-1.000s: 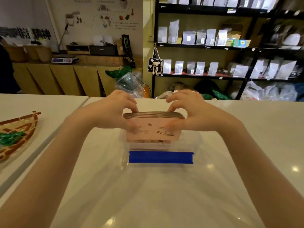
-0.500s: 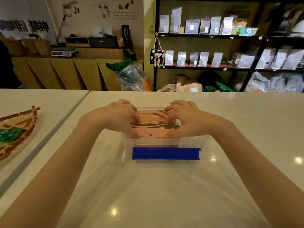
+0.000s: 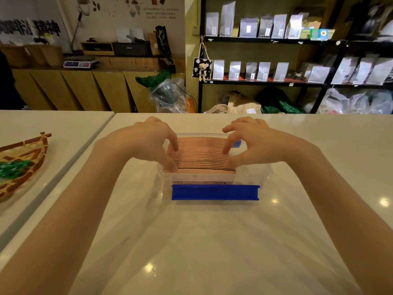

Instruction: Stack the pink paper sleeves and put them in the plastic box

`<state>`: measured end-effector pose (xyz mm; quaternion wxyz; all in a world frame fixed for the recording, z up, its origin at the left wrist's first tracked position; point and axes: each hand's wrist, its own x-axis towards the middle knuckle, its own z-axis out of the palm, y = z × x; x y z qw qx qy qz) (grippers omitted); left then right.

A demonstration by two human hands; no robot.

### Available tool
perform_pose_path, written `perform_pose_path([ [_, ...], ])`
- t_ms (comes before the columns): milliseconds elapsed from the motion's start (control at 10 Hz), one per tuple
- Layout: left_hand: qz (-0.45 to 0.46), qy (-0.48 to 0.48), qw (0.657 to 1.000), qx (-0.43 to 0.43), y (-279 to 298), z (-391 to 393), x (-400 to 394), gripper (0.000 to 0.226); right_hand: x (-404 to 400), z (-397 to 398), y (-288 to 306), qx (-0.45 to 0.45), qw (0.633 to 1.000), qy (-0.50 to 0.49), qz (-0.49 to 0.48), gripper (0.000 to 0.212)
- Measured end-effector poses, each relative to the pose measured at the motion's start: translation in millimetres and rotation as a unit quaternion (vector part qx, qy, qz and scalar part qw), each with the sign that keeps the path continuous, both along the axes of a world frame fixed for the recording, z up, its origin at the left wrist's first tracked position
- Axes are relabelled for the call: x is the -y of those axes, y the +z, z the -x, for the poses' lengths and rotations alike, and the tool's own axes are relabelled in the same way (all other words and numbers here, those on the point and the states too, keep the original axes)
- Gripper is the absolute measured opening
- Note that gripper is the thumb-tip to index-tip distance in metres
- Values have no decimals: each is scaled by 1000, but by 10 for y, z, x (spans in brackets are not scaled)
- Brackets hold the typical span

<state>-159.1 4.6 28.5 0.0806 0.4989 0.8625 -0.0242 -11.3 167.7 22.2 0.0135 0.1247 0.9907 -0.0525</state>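
A stack of pink paper sleeves (image 3: 201, 154) stands on edge inside a clear plastic box (image 3: 251, 177) with a blue clip (image 3: 214, 192) on its near side. The box sits on the white table in front of me. My left hand (image 3: 148, 141) presses fingertips and thumb on the stack's left end. My right hand (image 3: 253, 141) does the same on its right end. The sleeves' lower part is hidden behind the box wall.
A woven basket (image 3: 23, 165) with green contents lies on a second white table to the left, across a narrow gap. Shelves of silver pouches (image 3: 263, 71) and a wooden counter stand beyond the table's far edge.
Both hands lowered the stack of sleeves from above the box down into it. The stack now sits deep inside, and the fingers rest on its top edges.
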Motion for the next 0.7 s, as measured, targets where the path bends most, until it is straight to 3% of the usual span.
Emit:
perform_pose_path([
  [500, 11, 19, 998, 53, -15, 14, 23, 53, -27, -6, -54, 4, 1000, -23, -3, 28],
  [600, 17, 30, 998, 60, 33, -19, 47, 54, -6, -34, 17, -26, 999, -22, 10, 28],
  [700, -63, 18, 997, 51, 111, -60, 66, 49, -15, -116, 145, -126, 989, -19, 75, 30],
])
